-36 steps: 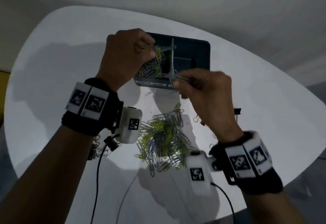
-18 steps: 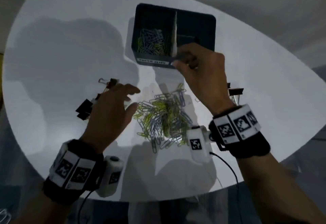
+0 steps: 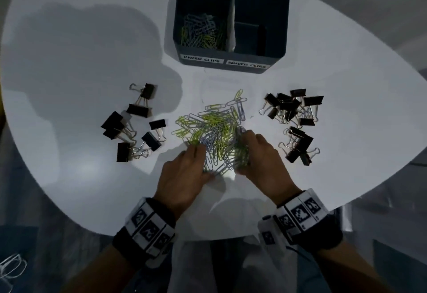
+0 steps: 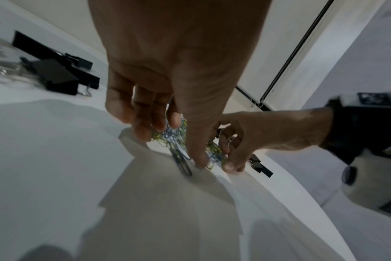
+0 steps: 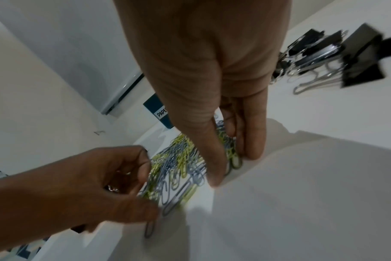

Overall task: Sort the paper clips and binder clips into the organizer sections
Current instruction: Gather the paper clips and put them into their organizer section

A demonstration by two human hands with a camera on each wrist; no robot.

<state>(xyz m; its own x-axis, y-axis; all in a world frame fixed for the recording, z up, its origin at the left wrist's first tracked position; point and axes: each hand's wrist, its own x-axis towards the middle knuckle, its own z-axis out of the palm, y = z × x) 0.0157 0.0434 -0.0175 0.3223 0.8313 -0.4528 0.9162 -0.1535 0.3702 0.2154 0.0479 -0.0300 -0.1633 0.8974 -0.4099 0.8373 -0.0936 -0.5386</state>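
Observation:
A pile of green and silver-blue paper clips (image 3: 215, 126) lies mid-table. My left hand (image 3: 203, 163) and right hand (image 3: 240, 154) are both at its near edge. In the left wrist view, the left hand (image 4: 174, 144) has thumb and fingers curled round a bunch of clips on the table. The right hand (image 5: 232, 164) pinches clips between its thumb and fingers. The dark organizer (image 3: 231, 61) stands beyond the pile. Its left section, labelled PAPER CLIPS, holds paper clips (image 3: 201, 34). Its right section is labelled BINDER CLIPS, and what it holds is too dark to tell.
Black binder clips (image 3: 134, 121) lie scattered left of the pile. Two more groups of binder clips (image 3: 293, 108) (image 3: 298, 145) lie on the right. The white table's (image 3: 69, 84) near edge runs just behind my wrists.
Both hands have come back from the organizer to the near edge of the pile. The left hand, open half a second ago, now curls round clips. The right hand now pinches clips.

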